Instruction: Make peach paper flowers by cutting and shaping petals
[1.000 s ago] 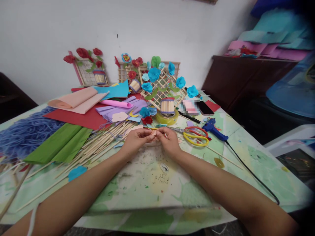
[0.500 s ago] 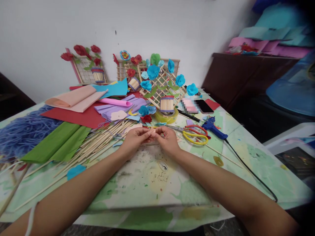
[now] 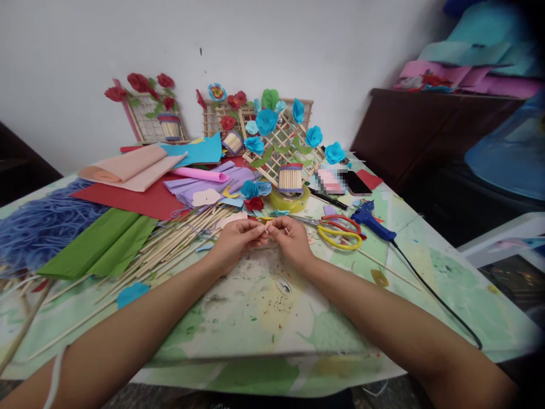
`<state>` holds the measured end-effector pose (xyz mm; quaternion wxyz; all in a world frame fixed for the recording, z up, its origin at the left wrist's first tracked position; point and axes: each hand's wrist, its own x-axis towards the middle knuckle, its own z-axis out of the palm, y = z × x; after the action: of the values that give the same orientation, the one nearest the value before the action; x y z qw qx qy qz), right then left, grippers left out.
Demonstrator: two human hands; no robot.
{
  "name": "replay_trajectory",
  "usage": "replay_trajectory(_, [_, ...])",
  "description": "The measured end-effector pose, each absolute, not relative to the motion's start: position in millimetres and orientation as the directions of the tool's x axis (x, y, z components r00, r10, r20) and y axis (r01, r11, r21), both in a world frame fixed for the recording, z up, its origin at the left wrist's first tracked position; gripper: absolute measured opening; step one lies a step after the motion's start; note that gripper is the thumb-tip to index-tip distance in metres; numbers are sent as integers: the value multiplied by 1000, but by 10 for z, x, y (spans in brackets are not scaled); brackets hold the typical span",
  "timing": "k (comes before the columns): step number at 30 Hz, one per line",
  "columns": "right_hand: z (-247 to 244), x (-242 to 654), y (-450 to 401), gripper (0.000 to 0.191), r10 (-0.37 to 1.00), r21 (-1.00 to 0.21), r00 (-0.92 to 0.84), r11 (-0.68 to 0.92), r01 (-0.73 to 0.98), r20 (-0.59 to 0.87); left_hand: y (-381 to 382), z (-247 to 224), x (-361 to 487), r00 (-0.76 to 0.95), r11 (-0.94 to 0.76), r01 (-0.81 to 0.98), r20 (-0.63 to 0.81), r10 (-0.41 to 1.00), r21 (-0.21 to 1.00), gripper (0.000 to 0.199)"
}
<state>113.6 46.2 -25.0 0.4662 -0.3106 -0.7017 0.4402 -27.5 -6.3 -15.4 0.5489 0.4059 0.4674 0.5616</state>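
Evidently, I have both hands at a small pink scrap [image 3: 267, 225], which sits between the fingertips just above the near side of the clutter on the table [image 3: 298, 326]. The left hand [image 3: 232, 244] is nearly closed, thumb and forefinger pinched on the scrap, the other fingers loosely curled. The right hand [image 3: 293, 241] meets it in a matching pinch, fingertips almost touching. I cannot tell whether the scrap is folded, rolled or flat, as the fingers cover most of it.

It looks like thin paper, so in my judgement light pressure serves best: one pinch as the anchor, the other working in small turns close to it. Pulling the hands apart could tear or crease it. Wrists low and level would steady the fingers.

The scissors [image 3: 323, 228] lie just beside the right hand, handles towards the glue gun [image 3: 374, 226]; I would hold that wrist clear of both. The sticks [image 3: 183, 238] spread beside the left hand and could catch a sleeve-side forearm, so small movements are advisable.
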Motion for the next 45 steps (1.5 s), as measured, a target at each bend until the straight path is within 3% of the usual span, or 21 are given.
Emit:
replay_trajectory(14, [-272, 1163, 459, 18, 820, -899, -399, 437, -26, 410, -49, -182, -287, -98, 29, -132, -42, 994, 991, 21])
replay_trajectory(26, [-269, 1149, 468, 13, 808, -844, -347, 531, 79, 476, -61, -182, -293, -65, 36, -95, -42, 997, 995, 25])
replay_trajectory(38, [-255, 1165, 457, 17, 830, -868, -333, 493, 62, 447, -61, -146, -263, -149, 30, -102, -45, 988, 994, 28])
replay_trajectory(45, [-281, 1134, 453, 10, 827, -858, -354, 501, 112, 437, -79, -122, -233, -150, 30, -126, -49, 988, 992, 27])
